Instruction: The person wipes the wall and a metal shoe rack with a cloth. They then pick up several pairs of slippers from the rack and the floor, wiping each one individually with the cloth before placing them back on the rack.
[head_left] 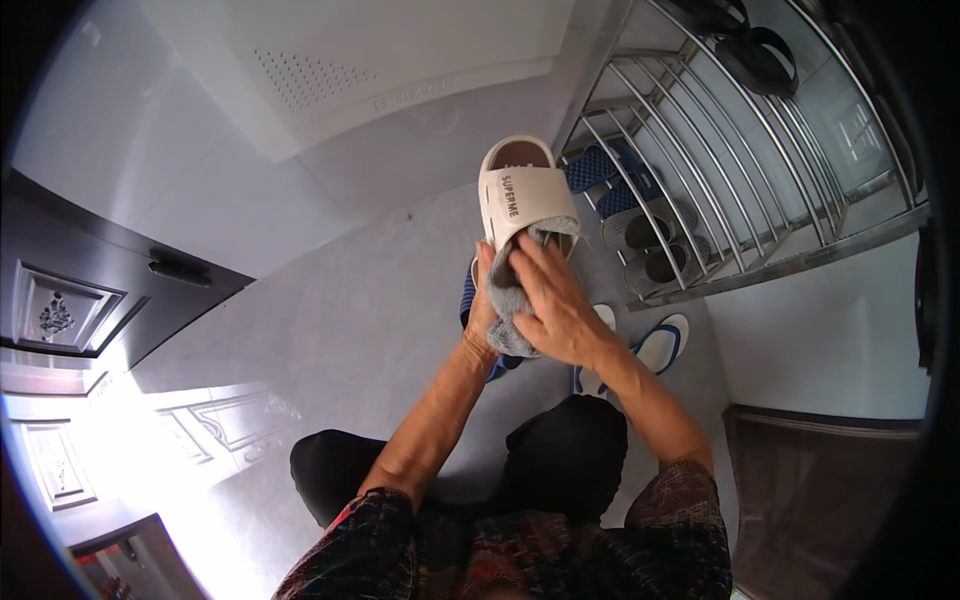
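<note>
A cream-coloured slide slipper with a brown insole and dark lettering on its strap is held up in front of me, toe pointing away. My left hand is closed round its left side near the heel. A grey cloth lies bunched over the heel end and reaches up under the strap. My right hand presses this cloth onto the footbed, its fingers bent over the fabric near the strap opening. The cloth and both hands hide most of the heel.
To the right stands a metal shoe rack with black slippers on top. Blue slippers and grey slippers show through its bars. White-and-blue flip-flops lie on the floor. Blue footwear sits partly hidden beneath my hands. A dark door is at left.
</note>
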